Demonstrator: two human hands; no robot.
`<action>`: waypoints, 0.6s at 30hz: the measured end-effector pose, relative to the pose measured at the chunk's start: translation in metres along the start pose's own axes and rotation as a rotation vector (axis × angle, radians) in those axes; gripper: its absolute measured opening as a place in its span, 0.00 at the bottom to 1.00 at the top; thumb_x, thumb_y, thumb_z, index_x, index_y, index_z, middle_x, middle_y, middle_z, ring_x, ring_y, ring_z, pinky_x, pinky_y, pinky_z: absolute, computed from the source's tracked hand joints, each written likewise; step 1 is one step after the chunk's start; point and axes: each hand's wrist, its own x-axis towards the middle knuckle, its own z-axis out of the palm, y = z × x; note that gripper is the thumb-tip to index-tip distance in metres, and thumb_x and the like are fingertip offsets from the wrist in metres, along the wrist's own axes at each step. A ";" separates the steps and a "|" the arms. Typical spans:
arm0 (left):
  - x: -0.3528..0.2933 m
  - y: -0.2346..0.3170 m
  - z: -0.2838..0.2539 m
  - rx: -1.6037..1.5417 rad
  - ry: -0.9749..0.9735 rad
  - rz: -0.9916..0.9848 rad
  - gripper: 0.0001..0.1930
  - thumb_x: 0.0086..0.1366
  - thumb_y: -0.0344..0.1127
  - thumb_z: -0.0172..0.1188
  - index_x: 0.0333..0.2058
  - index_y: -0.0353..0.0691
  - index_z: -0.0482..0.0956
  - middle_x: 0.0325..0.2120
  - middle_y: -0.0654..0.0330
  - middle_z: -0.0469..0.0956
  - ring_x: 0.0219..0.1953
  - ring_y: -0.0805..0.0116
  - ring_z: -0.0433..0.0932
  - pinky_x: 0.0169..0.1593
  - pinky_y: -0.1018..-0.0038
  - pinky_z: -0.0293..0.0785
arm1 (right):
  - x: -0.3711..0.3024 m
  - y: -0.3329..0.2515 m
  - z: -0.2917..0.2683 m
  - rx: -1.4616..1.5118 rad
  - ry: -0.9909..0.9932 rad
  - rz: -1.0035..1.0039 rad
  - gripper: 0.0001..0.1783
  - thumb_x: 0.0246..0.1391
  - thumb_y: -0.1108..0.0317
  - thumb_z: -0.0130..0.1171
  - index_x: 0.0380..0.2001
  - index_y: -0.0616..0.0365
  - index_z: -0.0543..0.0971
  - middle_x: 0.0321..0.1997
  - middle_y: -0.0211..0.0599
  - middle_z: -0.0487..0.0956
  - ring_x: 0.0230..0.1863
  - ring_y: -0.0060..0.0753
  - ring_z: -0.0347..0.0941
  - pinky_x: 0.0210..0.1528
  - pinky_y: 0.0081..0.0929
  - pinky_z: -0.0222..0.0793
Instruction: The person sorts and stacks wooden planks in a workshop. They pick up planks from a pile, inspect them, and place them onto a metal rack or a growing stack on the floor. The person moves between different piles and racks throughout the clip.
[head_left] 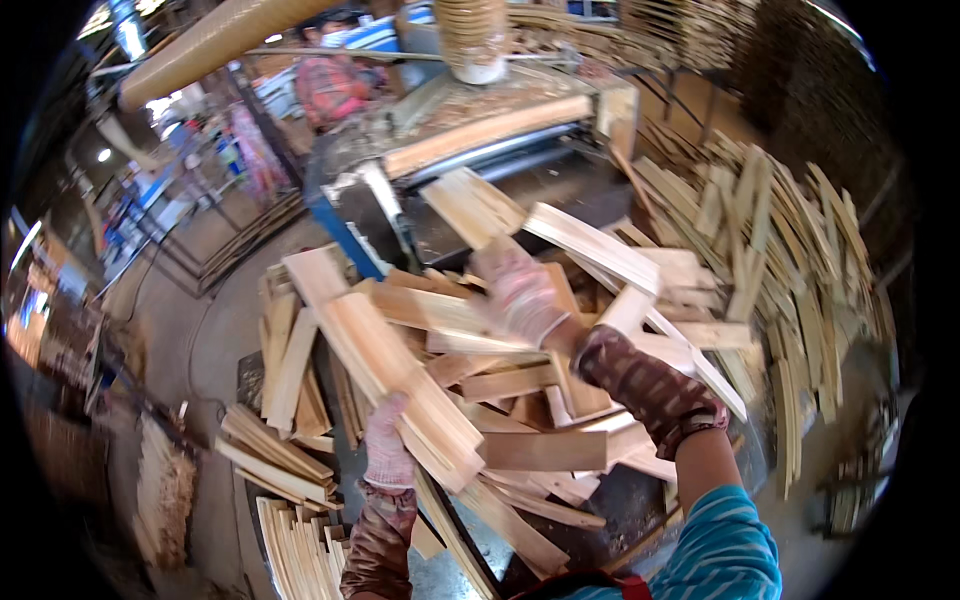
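My left hand (389,440), in a pale knit glove, is closed on the near edge of some wooden boards (400,385). At least two of them lie overlapped, slanting from upper left to lower right. My right hand (515,295), in a similar glove, reaches over the pile and is smeared by motion. Its upper end is at the near end of a short wide board (472,205) on the dark bed of a planer-like machine (490,150). Whether its fingers grip that board cannot be made out. Loose boards (545,450) lie jumbled beneath both hands.
A large heap of thin wood strips (760,240) lies to the right. Stacked slats (295,535) stand at the lower left. A ribbed hose (470,40) rises from the machine, and a thick tan duct (215,50) crosses above. Behind the machine is another person (330,85).
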 end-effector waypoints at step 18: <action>0.011 -0.066 -0.003 -0.233 -0.108 -0.149 0.25 0.66 0.42 0.66 0.57 0.37 0.75 0.53 0.58 0.79 0.56 0.62 0.78 0.60 0.63 0.77 | -0.123 -0.035 -0.091 0.514 -0.660 -0.197 0.27 0.62 0.58 0.60 0.62 0.56 0.75 0.56 0.54 0.79 0.52 0.48 0.80 0.53 0.39 0.77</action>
